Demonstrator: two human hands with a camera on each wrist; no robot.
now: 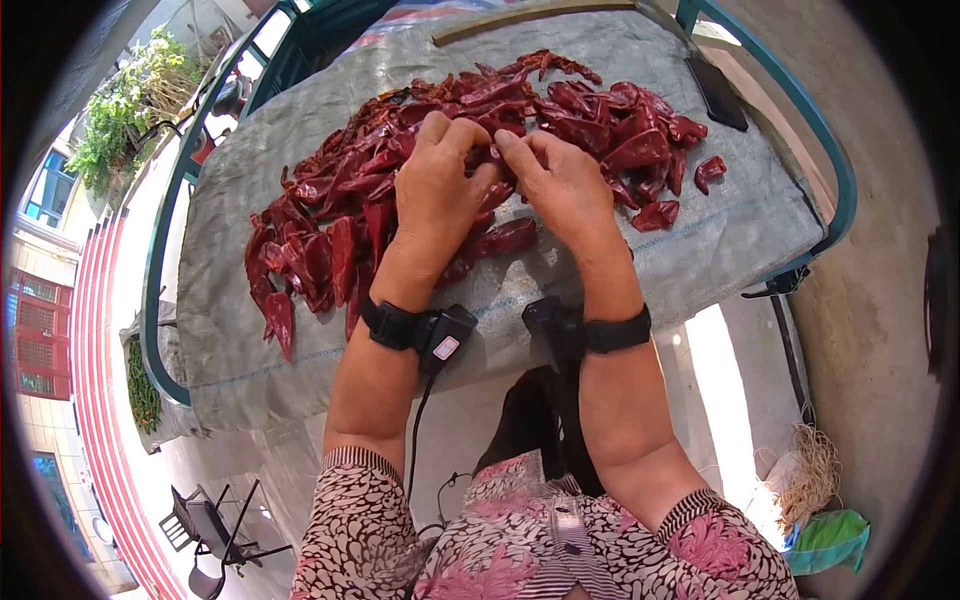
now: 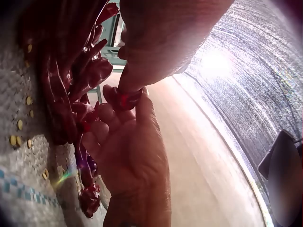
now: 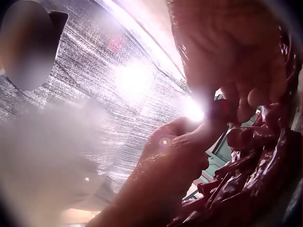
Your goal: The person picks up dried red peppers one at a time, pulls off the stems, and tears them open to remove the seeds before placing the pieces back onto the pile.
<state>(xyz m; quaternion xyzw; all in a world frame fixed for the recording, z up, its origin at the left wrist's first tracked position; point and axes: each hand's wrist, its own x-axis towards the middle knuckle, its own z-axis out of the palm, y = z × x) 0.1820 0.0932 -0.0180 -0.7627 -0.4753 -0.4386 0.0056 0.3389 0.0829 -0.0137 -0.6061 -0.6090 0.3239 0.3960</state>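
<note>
Dried red chili peppers (image 1: 350,180) lie heaped on a grey woven sheet (image 1: 690,245). At the heap's near side, my left hand (image 1: 440,185) and right hand (image 1: 562,190) meet fingertip to fingertip. Between them is one dark red chili pepper (image 2: 124,100), pinched by the thumbs and fingers of both hands; it is mostly covered by fingers in the head view. From the right wrist, the same pepper (image 3: 219,109) shows as a dark patch at the fingertips. Pale seeds (image 2: 20,125) are scattered on the sheet under the hands.
A teal metal rail (image 1: 848,190) borders the cart bed. On the sheet lie a black phone (image 1: 716,95) at the right and a wooden strip (image 1: 530,17) at the back. Loose chili pieces (image 1: 709,173) sit right of the heap. Tangled string (image 1: 815,470) is on the ground.
</note>
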